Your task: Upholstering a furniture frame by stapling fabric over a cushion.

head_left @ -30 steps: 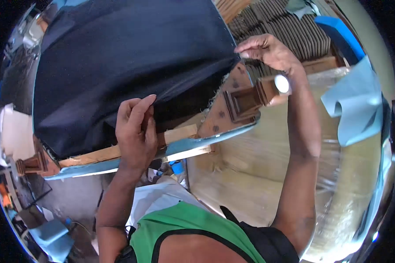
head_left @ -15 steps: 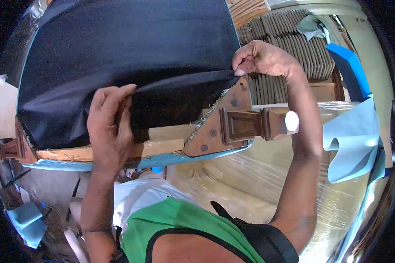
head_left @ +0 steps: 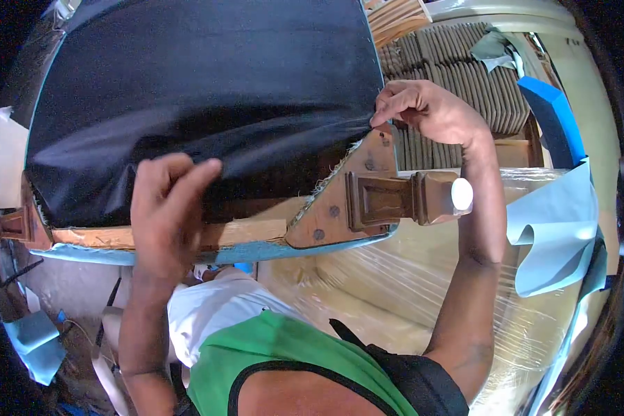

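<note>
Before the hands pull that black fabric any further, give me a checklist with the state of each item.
1. Right hand pinching the corner of the black fabric: ok.
2. Left hand on the fabric's lower edge: ok, though whether it grips cannot tell.
3. Fabric smooth between the hands: not ok, creases near the lower edge.
4. Wooden frame rail covered: not ok, bare wood shows.
5. Chair leg clear of the fabric: ok.
</note>
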A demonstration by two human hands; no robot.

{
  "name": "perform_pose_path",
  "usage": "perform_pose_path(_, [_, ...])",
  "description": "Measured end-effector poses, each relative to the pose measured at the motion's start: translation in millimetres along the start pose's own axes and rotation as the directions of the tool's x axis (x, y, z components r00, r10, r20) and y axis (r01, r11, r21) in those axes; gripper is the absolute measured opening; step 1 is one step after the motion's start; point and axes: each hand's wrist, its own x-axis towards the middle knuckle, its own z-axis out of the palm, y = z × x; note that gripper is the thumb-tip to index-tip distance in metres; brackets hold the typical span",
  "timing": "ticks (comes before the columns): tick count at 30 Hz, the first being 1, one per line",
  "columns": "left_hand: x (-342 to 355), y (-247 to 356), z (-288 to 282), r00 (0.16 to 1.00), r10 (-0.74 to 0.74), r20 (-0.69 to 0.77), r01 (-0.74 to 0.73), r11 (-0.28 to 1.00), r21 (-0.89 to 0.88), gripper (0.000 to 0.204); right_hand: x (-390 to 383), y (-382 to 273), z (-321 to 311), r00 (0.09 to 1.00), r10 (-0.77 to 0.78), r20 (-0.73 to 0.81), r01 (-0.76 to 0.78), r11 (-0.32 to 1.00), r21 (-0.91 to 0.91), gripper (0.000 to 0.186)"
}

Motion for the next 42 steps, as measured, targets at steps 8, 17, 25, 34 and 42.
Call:
perform_pose_path(8, [-39.0,27.9,5.4,0.973,0.168,0.155,-0.184,0.978,0.093,0.047,-11.2,-4.4,14.2,0.962,0.096,-0.257,-0.023,0.962,0.272,0.041])
perform_pose_path(17, [-46.3,34.4,11.9,0.978,0.157,0.137,-0.161,0.987,0.018,0.04,-56.0,-32.6,24.6,0.462,0.127,-0.878,-0.166,0.985,0.055,0.027])
perform_pose_path(25, [-49.4,37.0,14.3,0.951,0.26,0.169,-0.277,0.957,0.089,0.038,-86.3,-173.4,153.5,0.597,-0.329,-0.732,0.386,0.917,-0.098,0.014])
perform_pose_path(34, [-51.9,25.8,20.0,0.951,0.297,0.084,-0.3,0.954,0.019,0.031,-7.2,-149.8,188.1,0.771,-0.211,-0.601,-0.035,0.928,-0.372,0.039])
perform_pose_path(42, [-48.3,20.3,9.5,0.974,0.197,0.108,-0.176,0.969,-0.176,0.031,-0.6,-147.1,207.9,0.721,-0.225,-0.655,-0.047,0.928,-0.37,0.032])
